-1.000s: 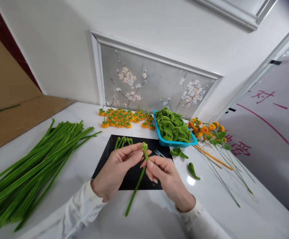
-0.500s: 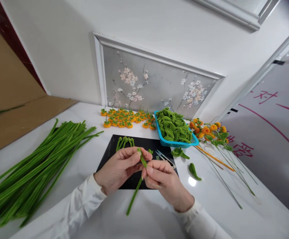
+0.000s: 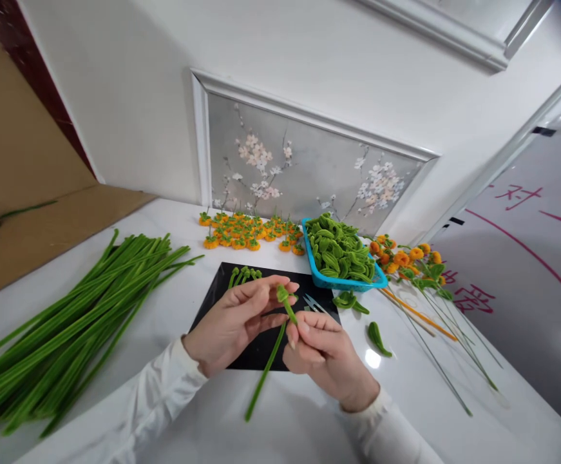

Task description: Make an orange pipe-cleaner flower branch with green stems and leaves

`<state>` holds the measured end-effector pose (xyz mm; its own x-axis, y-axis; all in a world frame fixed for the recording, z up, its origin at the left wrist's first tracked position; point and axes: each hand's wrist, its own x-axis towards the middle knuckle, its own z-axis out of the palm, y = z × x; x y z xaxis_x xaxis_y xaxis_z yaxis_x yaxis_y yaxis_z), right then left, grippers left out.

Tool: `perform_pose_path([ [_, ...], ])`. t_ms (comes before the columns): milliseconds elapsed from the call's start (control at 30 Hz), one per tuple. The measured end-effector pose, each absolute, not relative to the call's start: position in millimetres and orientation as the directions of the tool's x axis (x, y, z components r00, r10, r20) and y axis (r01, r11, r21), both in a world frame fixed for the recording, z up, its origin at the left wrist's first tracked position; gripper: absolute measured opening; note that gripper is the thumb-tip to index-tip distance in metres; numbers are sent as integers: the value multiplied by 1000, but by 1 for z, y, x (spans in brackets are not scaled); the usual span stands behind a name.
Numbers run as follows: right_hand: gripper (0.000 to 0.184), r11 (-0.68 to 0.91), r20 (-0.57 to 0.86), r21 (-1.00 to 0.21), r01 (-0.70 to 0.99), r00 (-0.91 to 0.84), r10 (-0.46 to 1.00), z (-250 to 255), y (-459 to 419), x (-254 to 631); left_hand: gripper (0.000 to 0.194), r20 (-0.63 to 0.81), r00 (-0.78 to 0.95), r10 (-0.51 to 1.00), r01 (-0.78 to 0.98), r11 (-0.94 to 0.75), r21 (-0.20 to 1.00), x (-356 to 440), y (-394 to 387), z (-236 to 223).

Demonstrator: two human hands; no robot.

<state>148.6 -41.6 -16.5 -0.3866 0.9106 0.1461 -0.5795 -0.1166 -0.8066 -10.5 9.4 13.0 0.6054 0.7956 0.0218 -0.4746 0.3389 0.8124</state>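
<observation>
A short green pipe cleaner [image 3: 287,305] with a knobby, curled top is pinched by its lower end in my right hand [image 3: 323,345]. Around that top, the fingers of my left hand [image 3: 241,316] are spread; whether a fingertip touches it I cannot tell. Below my hands a longer green pipe cleaner [image 3: 265,380] slants across the edge of a black mat [image 3: 256,357]. Several similar curled-top pieces [image 3: 245,273] lie on the mat's far side. Small scissors [image 3: 315,304] rest at its right, partly hidden by my right hand.
A pile of long green pipe cleaners [image 3: 82,328] covers the left. Behind stand orange flower heads [image 3: 239,233] and a blue basket [image 3: 348,282] of fuzzy green leaves [image 3: 335,248]. A loose leaf [image 3: 378,338], finished orange flowers [image 3: 408,258] and thin stems [image 3: 435,361] lie right.
My left thumb and fingers have come apart from the curled top. My right hand has shifted slightly right with the short piece, and its top now shows more fully.
</observation>
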Motion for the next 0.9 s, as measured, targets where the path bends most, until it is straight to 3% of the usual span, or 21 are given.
perform_pose_path([
  [133, 25, -128, 116, -838, -531, -402, 908, -19, -42, 148, 16, -7, 518, 855, -481, 299, 824, -9, 10, 12],
  [267, 33, 0, 128, -929, -371, -318, 939, -16, -43, 149, 11, -10, 439, 898, -473, 240, 848, -6, 10, 11],
  [400, 31, 77, 128, -972, -221, -225, 966, -12, -43, 150, 10, -48, 440, 897, -450, 266, 853, -5, 10, 12],
  [500, 33, 97, 138, -974, -206, -196, 971, -10, -43, 151, 12, -54, 443, 895, -422, 262, 868, -5, 10, 14],
  [733, 35, 167, 174, -985, -53, -177, 969, -4, -44, 154, 10, 36, 437, 899, -325, 120, 938, -5, 10, 14],
  [900, 26, 259, 263, -963, -80, -47, 964, -5, -43, 151, 13, 128, 438, 890, -225, -29, 974, -3, 8, 12],
])
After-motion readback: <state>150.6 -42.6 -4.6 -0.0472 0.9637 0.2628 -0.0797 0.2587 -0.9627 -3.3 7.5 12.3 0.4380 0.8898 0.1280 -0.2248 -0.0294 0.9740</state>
